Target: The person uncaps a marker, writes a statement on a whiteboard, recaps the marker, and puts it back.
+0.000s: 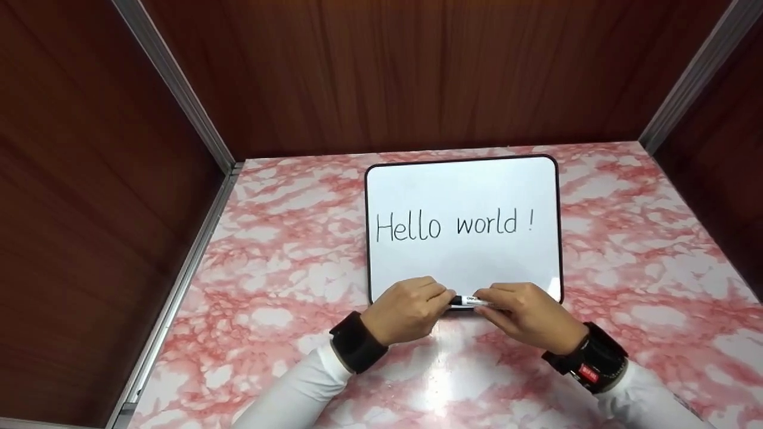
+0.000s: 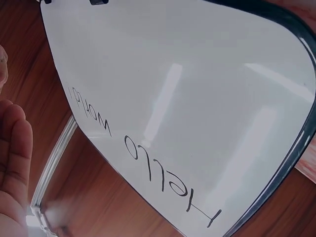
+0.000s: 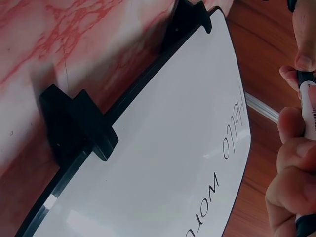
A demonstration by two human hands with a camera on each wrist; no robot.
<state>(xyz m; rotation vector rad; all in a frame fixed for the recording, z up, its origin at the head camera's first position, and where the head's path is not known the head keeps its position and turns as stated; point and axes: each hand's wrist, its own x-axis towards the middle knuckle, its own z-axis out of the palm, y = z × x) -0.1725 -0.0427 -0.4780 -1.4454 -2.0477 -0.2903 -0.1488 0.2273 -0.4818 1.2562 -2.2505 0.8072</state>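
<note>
A white marker with a black cap (image 1: 468,300) lies level between both hands, in front of the whiteboard's lower edge. My left hand (image 1: 411,310) pinches its capped end. Around the white barrel curl the fingers of my right hand (image 1: 524,313), and in the right wrist view the marker (image 3: 308,106) shows between them. The whiteboard (image 1: 465,185) has a black frame and carries "Hello world !" in black handwriting. At the left edge of the left wrist view, part of the left hand (image 2: 15,153) appears, without the marker.
The whiteboard leans back on black stand clips (image 3: 81,123) at its lower edge. Beneath it is a red-and-white marbled tabletop (image 1: 268,268). Dark wooden panels (image 1: 405,77) with metal corner strips (image 1: 179,83) enclose the back and sides.
</note>
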